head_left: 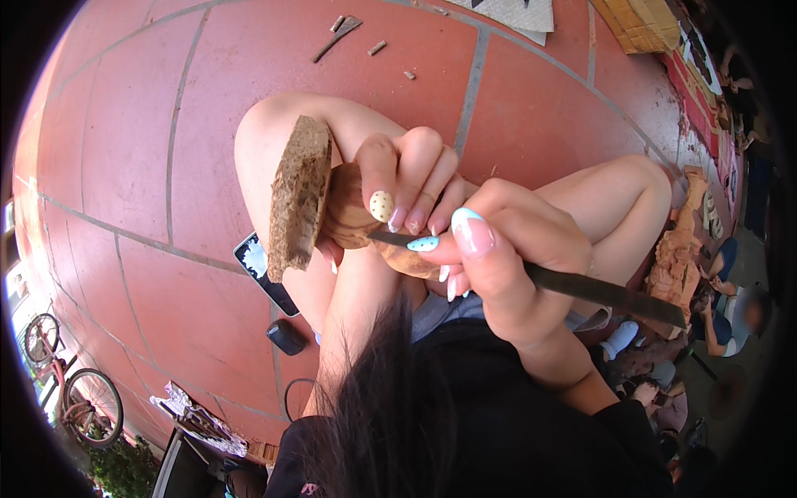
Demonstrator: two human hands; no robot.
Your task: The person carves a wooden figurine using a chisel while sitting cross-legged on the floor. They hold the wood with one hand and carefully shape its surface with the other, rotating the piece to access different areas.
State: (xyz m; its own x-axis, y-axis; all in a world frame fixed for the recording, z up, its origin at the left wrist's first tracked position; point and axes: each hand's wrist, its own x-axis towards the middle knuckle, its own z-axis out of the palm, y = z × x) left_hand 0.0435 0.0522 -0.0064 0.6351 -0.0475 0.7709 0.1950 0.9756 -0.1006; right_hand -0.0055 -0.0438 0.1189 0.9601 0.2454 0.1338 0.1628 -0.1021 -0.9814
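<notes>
Across my lap lies a wooden carving [347, 199], with a broad, rough, bark-like end at the left and a smooth brown grained body. My left hand [411, 174] is closed round the smooth body, its fingers bent over the top. In my right hand [515, 257] is a long, flat, dark metal blade [602, 295], pinched between thumb and index finger near its narrow end. That tip touches or lies very close to the wood, just below my left fingertips. The blade's wide end sticks out to the right. Whether its edge is sharp or file-cut cannot be made out.
Beside my left leg are a phone [264, 272] and a small black cylinder [286, 337]. Wood scraps [336, 37] lie ahead on the red tiles. A large carved wooden piece [677, 257] and seated people [735, 319] are at right; a bicycle [79, 394] stands far left.
</notes>
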